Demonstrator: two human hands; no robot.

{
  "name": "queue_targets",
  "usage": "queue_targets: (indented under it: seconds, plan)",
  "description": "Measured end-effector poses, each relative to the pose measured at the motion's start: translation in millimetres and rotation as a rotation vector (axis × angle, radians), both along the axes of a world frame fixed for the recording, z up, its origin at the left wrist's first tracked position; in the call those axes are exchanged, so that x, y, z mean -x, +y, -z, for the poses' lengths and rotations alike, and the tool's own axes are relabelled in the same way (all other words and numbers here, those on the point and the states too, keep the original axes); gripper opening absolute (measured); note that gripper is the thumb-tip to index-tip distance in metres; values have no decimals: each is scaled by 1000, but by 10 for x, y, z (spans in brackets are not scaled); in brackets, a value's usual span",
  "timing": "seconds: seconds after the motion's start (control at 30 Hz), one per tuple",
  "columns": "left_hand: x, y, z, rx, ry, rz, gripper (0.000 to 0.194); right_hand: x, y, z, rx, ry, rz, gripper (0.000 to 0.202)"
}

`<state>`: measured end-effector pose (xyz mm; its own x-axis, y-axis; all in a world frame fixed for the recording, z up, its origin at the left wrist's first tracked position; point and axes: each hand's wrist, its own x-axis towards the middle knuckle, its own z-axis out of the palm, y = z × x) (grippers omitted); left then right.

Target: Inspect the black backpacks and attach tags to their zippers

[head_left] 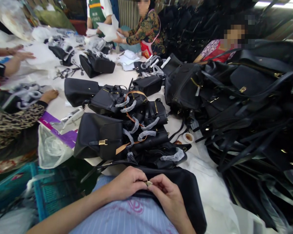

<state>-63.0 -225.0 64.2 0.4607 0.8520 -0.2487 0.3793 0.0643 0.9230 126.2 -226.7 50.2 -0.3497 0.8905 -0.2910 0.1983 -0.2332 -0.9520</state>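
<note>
A black handbag (191, 191) lies at the table's near edge, against the blue striped cloth over my lap. My left hand (128, 183) and my right hand (168, 195) meet over it, thumbs and fingertips pinched on a small gold-coloured metal clasp (148, 183). Fingers partly cover the clasp, so its exact shape is hidden. Just beyond my hands sits a black bag with a gold buckle (103, 142), and beside it several more bags have handles in clear plastic wrap (147, 134). A tan strap (122, 149) lies among them.
A large heap of black bags (246, 97) rises on the right. Near it stands a small cup of brown liquid (188, 137). A teal crate (36, 191) is at lower left. Co-workers are around the table; one's patterned sleeve (17, 120) reaches in from the left.
</note>
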Motion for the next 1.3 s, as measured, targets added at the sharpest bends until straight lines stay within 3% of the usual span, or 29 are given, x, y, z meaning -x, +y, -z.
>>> queue_targets:
  seconds: [0.17,0.5,0.7,0.93,1.1,1.2,1.3]
  plan:
    - [-13,-37,43,-49,13,-68,20,12,-23,-7,40,93,60,23]
    - [-43,-18,66,143,-52,-165,27,40,-13,70,14,26,129,30]
    - [-78,-42,117,-141,186,-90,25,11,-8,85,-126,-33,45,20]
    - [-79,-57,173,-369,415,52,22,-4,10,76,-461,-182,-69,13]
    - [-75,-48,191,-367,495,134,21,3,78,59,-791,-459,-266,24]
    - [-67,-35,199,-301,454,124,22,28,144,51,-797,-542,-362,22]
    - [-52,-10,180,-159,313,25,23,42,184,43,-756,-487,-398,18]
